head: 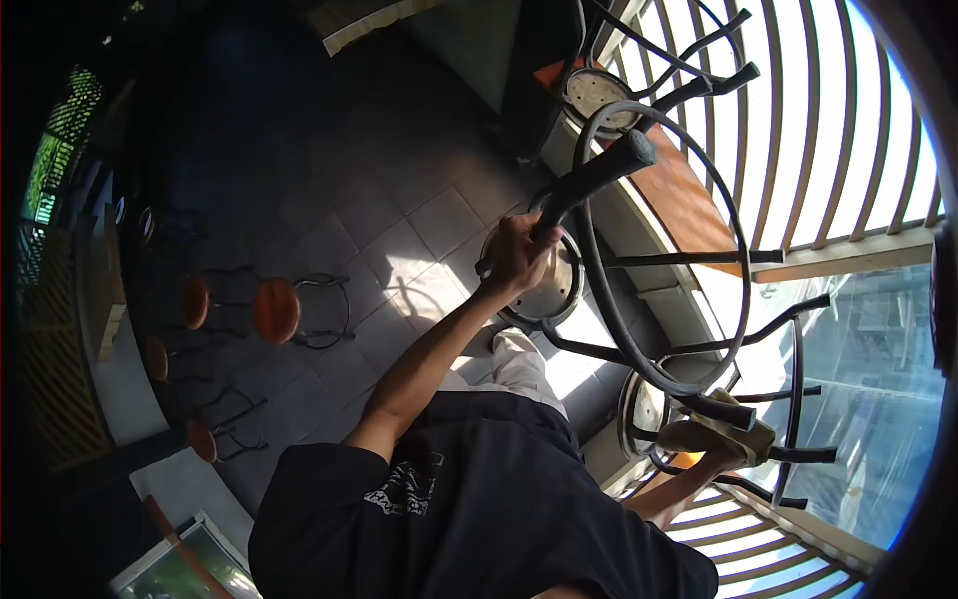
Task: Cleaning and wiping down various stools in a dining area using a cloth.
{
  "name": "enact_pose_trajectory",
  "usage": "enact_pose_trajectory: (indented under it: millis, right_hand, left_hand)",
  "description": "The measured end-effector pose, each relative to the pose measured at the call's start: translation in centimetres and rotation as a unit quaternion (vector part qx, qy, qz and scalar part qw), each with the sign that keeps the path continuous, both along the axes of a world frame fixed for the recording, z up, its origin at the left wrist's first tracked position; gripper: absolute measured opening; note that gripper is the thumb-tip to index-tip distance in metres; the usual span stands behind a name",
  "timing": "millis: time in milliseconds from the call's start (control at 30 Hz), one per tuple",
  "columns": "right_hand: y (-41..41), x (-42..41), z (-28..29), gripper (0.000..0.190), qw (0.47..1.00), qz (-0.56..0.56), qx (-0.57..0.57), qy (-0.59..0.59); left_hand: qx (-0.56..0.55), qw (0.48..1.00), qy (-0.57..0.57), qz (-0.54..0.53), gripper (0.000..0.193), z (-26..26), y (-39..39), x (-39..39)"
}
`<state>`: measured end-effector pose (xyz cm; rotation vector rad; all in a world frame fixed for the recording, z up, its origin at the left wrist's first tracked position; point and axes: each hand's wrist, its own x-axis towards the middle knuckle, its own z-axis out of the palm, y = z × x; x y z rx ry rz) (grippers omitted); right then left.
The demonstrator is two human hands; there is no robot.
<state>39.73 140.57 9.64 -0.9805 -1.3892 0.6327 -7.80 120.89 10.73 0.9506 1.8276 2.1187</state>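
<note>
My left hand is closed around one black leg of an upturned metal bar stool. The stool's round seat underside faces me, with its ring-shaped footrest nearer the camera. On the right, my right hand holds a drab yellowish-brown cloth beside another leg's end. The cloth hides most of those fingers, and whether it presses on that leg or on one behind cannot be told.
Two more upturned stools, one at the top and one at right, stand along the orange-brown counter beside slatted windows. Upright stools with orange seats stand on dark floor tiles at left.
</note>
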Motion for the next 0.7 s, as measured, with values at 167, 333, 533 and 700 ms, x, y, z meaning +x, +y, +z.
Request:
enact_pose_trajectory:
  millis: [167,333,533,700]
  right_hand:
    - [-9.1,-10.3,-1.8,0.035,0.989,0.138,-0.032,-0.029]
    - [-17.1,-18.1,-4.7,0.032,0.971,0.226,-0.069,-0.046]
    - [-18.5,-22.8,-8.5,0.029,0.95,0.288,-0.107,-0.053]
    - [-19.4,-28.6,-9.0,0.025,0.926,0.324,-0.089,-0.174]
  left_hand:
    - [-0.107,0.993,0.034,0.039,0.077,0.0,-12.4,-0.4]
    - [-0.143,0.972,0.03,0.185,0.061,-0.2,-22.0,-3.4]
    - [-0.15,0.949,0.033,0.274,0.056,-5.2,-30.2,-9.1]
    - [-0.116,0.944,-0.026,0.307,0.056,-5.6,-32.2,-14.3]
